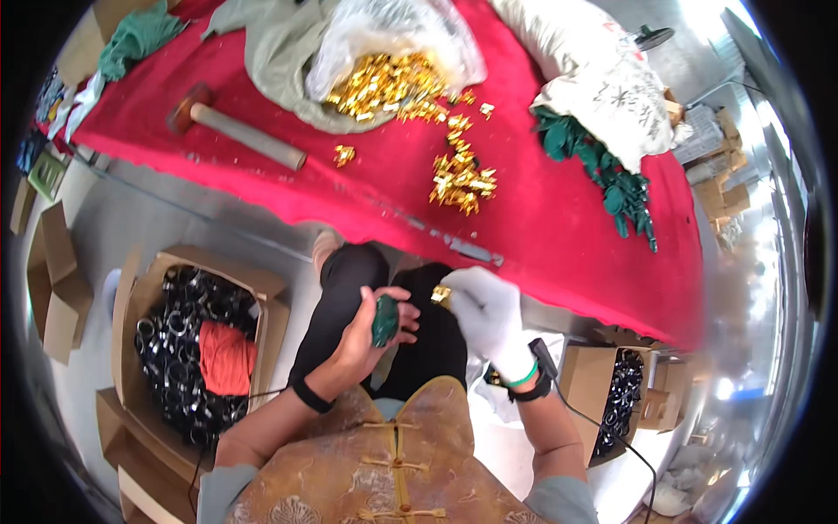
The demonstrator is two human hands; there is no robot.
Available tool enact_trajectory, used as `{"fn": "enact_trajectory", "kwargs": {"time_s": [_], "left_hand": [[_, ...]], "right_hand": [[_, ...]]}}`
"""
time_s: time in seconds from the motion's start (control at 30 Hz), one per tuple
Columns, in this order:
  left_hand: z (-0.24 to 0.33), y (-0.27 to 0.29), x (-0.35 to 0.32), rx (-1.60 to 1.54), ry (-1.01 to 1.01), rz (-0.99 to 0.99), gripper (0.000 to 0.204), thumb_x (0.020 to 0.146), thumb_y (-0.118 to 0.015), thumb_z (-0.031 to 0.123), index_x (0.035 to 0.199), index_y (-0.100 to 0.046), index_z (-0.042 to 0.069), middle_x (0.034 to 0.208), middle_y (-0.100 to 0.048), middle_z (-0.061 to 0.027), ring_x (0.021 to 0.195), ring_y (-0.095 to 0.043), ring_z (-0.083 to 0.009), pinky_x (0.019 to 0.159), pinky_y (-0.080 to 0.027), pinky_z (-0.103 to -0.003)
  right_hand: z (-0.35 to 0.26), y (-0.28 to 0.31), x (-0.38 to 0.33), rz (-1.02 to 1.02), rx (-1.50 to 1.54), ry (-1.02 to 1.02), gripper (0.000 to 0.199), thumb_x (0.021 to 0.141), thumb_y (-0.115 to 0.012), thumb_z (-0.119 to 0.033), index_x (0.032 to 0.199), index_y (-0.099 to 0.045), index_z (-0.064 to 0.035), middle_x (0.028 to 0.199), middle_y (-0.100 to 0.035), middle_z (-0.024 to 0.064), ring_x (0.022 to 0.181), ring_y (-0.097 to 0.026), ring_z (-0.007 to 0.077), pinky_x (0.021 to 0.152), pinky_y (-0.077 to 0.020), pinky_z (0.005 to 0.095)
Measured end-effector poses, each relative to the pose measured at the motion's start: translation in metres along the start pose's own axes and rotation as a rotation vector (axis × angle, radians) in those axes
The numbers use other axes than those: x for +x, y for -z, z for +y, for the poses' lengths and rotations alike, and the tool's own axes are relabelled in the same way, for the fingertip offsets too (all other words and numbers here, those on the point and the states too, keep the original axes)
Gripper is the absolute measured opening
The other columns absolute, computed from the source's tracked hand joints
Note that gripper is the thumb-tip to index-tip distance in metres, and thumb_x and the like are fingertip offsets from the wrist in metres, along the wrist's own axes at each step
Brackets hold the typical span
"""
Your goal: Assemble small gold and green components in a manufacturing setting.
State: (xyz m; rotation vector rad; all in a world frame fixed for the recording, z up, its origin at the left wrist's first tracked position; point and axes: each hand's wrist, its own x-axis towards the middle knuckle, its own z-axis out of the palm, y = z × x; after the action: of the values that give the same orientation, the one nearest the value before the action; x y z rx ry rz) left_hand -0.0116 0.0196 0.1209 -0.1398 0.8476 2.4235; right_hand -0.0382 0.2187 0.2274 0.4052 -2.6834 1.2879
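My left hand (367,335), bare, is curled round a dark green piece (384,321) above my lap; its exact kind is not clear. In a white glove, my right hand (486,313) pinches a small shiny gold metal piece (441,295) between thumb and fingers, a short way to the right of the green piece. The two do not touch. On the red-covered table beyond lies a loose pile of similar gold pieces (463,182). More gold pieces (388,85) spill from a clear plastic bag (436,35). Dark green pieces (594,162) lie at the mouth of a white sack (602,79).
A hammer (249,135) lies on the red cloth (349,192) at left. Beside my left arm stands a carton (272,327) of black rings with an orange-red cloth (229,358) on top. Another carton (583,384) of dark rings is at right. A cable (602,425) trails from my right wrist.
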Motion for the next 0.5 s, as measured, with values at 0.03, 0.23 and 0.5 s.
{"fn": "enact_trajectory", "kwargs": {"time_s": [0.03, 0.23, 0.5], "left_hand": [[-0.002, -0.003, 0.003, 0.003, -0.020, -0.029, 0.067, 0.107, -0.023, 0.067, 0.132, -0.054, 0.013, 0.115, -0.066, -0.0085, 0.103, -0.064, -0.0201, 0.088, -0.052, -0.037], [-0.010, -0.015, -0.008, 0.218, -0.035, 0.056, 0.069, 0.106, -0.021, 0.071, 0.135, -0.053, 0.016, 0.122, -0.060, 0.0006, 0.102, -0.054, -0.0077, 0.080, -0.040, -0.024], [-0.037, -0.004, -0.020, 0.481, -0.250, 0.005, 0.078, 0.104, -0.014, 0.072, 0.137, -0.045, 0.007, 0.125, -0.054, -0.0092, 0.120, -0.052, -0.0178, 0.109, -0.039, -0.036]], "right_hand": [[-0.003, -0.011, -0.008, -0.018, -0.029, 0.098, 0.018, 0.086, -0.066, 0.005, 0.102, -0.071, -0.0025, 0.086, -0.069, 0.0160, 0.076, -0.070, 0.0321, 0.067, -0.0547, 0.0361], [0.008, -0.053, -0.043, -0.051, -0.029, 0.087, 0.018, 0.084, -0.068, 0.004, 0.100, -0.070, -0.0055, 0.087, -0.067, 0.0127, 0.077, -0.069, 0.0339, 0.065, -0.0535, 0.0380], [0.006, -0.075, -0.073, 0.053, -0.024, 0.047, 0.025, 0.080, -0.063, 0.012, 0.100, -0.069, -0.0019, 0.084, -0.067, 0.0151, 0.074, -0.068, 0.0334, 0.064, -0.0521, 0.0360]]}}
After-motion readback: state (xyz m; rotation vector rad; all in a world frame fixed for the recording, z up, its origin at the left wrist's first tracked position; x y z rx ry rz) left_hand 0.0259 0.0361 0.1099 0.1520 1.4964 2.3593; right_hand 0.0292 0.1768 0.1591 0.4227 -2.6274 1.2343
